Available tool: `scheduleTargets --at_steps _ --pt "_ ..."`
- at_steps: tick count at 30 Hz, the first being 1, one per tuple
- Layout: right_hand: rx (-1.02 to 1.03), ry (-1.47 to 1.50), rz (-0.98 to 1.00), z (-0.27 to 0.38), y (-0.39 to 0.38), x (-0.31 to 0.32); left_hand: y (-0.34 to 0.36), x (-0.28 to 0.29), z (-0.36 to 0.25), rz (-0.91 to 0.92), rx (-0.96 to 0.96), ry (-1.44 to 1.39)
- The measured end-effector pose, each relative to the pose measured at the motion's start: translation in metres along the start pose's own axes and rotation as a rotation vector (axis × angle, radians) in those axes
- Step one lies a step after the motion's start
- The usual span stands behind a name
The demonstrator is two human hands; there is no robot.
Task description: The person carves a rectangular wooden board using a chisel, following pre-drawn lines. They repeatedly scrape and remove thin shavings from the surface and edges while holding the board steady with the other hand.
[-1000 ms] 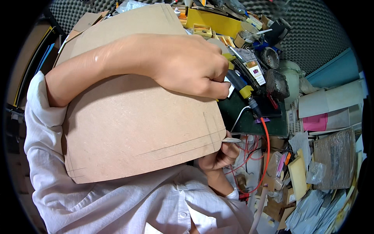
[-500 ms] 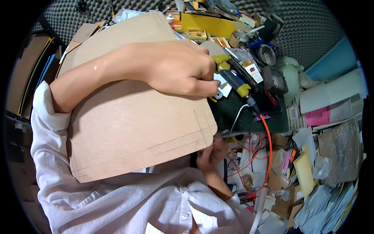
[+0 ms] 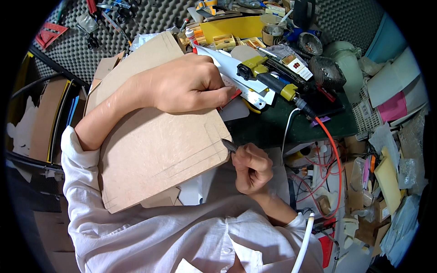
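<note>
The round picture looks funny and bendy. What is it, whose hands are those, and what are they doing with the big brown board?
The picture comes from a small wide camera worn on a person's head, looking down, which bends the edges. Both hands belong to that person. The left hand presses down flat on the brown cardboard sheet. The right hand holds a small dark blade at the sheet's near corner, where thin lines are marked. Beyond lies a crowded green desk mat with a yellow and black power tool on an orange cable.
</note>
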State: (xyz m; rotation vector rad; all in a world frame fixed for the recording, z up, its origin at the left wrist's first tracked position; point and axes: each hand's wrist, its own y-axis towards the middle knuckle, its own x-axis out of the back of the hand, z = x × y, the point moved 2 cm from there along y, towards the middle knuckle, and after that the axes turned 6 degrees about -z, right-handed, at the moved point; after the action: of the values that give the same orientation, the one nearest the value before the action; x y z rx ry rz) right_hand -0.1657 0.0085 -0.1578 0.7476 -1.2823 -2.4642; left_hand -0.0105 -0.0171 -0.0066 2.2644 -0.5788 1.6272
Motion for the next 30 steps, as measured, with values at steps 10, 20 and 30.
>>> scheduleTargets --at_steps 10,20,30 --pt "-0.147 -0.061 -0.054 -0.018 -0.018 0.004 0.001 -0.001 0.003 0.016 -0.014 0.0" --pt "0.08 -0.038 0.07 -0.005 0.0 -0.004 0.001 0.001 0.004 0.018 -0.03 0.021" --pt "-0.006 0.072 0.003 -0.013 -0.015 0.0 0.0 0.0 0.009 0.036 0.001 0.01"
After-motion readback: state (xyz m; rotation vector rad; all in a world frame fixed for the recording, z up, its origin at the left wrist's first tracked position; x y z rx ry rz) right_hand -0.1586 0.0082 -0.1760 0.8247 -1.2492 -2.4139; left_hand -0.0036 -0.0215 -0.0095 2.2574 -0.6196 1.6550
